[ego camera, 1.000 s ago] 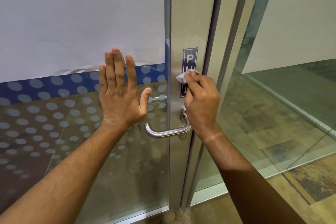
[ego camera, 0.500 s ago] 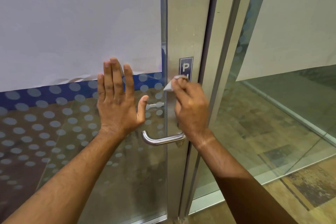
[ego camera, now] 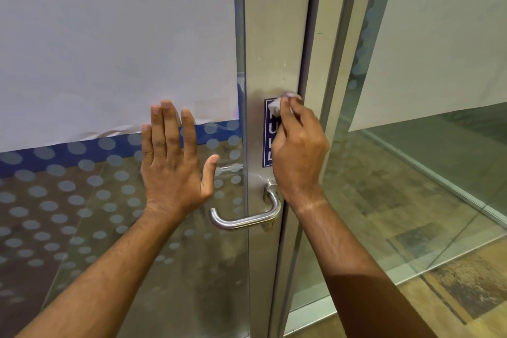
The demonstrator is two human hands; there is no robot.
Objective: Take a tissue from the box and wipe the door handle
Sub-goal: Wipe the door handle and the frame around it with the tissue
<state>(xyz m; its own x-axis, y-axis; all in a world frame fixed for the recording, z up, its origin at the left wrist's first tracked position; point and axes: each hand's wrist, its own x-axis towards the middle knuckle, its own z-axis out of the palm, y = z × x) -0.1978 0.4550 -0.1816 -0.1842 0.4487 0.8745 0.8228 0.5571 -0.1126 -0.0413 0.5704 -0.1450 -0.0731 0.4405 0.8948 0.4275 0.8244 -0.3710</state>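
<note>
1. Door handle [ego camera: 244, 221]: our landmark, a steel lever on the door's metal stile; nothing is touching it.
2. Tissue [ego camera: 275, 106]: we are seeing it crumpled small, well above the door handle, pressed against the top of the blue PULL sticker [ego camera: 268, 145].
3. Right hand [ego camera: 297, 151]: we are pinching the tissue between curled fingertips, wrist hanging just above the door handle's pivot.
4. Left hand [ego camera: 172, 162]: we are resting it flat, fingers straight and thumb spread, on the dotted glass [ego camera: 82, 214] up and left of the door handle, bracing the door.
5. Method, in our judgement: we are wiping too high; we should bring the tissue down, wrap it round the lever and rub along its length, underside included, while steadying the door.
</note>
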